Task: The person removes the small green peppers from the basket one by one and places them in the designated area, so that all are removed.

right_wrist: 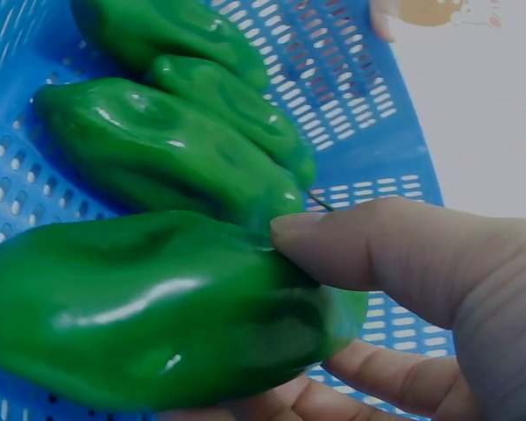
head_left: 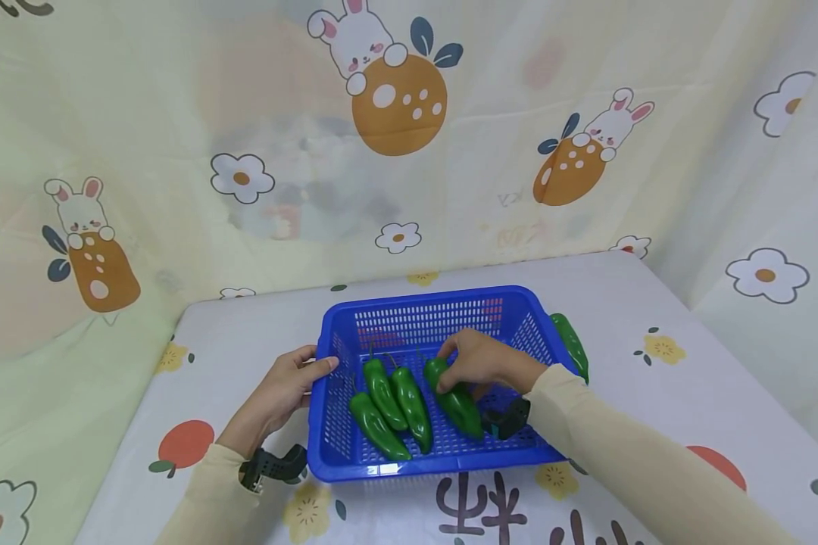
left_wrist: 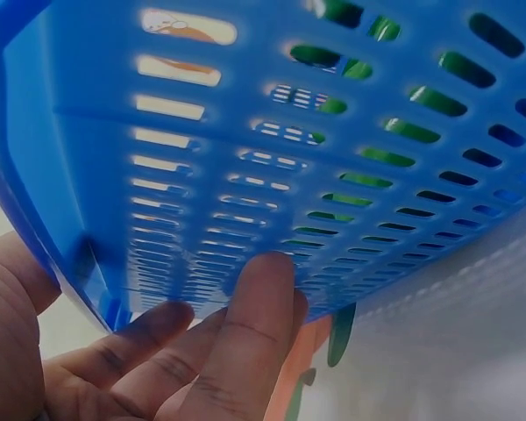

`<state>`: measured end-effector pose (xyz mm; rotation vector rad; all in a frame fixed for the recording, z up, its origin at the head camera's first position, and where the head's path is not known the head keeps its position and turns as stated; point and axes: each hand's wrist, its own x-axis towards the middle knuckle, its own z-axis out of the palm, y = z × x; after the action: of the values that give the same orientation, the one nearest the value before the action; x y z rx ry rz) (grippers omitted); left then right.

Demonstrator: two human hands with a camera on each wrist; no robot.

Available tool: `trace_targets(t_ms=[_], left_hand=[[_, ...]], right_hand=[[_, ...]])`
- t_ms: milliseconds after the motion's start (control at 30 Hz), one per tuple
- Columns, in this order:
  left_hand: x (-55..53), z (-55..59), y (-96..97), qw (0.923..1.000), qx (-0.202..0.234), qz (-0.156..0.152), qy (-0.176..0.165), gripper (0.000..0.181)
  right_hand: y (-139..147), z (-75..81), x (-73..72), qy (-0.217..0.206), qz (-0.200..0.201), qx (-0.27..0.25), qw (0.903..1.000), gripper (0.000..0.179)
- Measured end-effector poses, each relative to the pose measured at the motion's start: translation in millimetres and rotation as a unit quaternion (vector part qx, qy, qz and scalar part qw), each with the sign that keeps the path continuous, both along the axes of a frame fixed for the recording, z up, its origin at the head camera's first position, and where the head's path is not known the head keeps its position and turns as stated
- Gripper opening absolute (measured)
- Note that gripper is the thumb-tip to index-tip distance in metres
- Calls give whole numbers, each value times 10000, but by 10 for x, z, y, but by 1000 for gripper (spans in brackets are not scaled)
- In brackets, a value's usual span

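1. Head view: a pale tablecloth [head_left: 245, 341] printed with flowers and fruit is lying under the blue basket [head_left: 443, 464], and a rabbit-patterned curtain [head_left: 450, 219] is hanging behind it. A loose pepper [head_left: 570, 344] is lying just right of the basket. The left hand [head_left: 286, 390] is gripping the basket's left rim, thumb on top. The right hand [head_left: 480, 356] is bending down into the basket's right half, holding a green pepper [head_left: 460, 409]; three peppers [head_left: 410, 405] are lying further left inside.
2. Left wrist view: the left hand's fingers are reaching along the basket's slotted outside, green showing through.
3. Right wrist view: the right thumb is pressing the held pepper, fingers curling beneath, above the basket's perforated floor.
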<state>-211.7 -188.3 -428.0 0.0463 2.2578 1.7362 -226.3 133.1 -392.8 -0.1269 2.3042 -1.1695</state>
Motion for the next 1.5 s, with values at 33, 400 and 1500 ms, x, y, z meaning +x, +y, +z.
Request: trace_targets(t_ms=[33,400,1500], left_hand=[[0,0,1,10000,-1,3,-3,55],[8,12,11,10000,-26,0,3,54],[15,21,21,10000,-66,-29,-8,54]], right_hand=[[15,15,1,37,-9,-22,10000,57],[220,161,9,358,-69,-255,9990,61],[917,474,49,840,-558,-508,9936,64]])
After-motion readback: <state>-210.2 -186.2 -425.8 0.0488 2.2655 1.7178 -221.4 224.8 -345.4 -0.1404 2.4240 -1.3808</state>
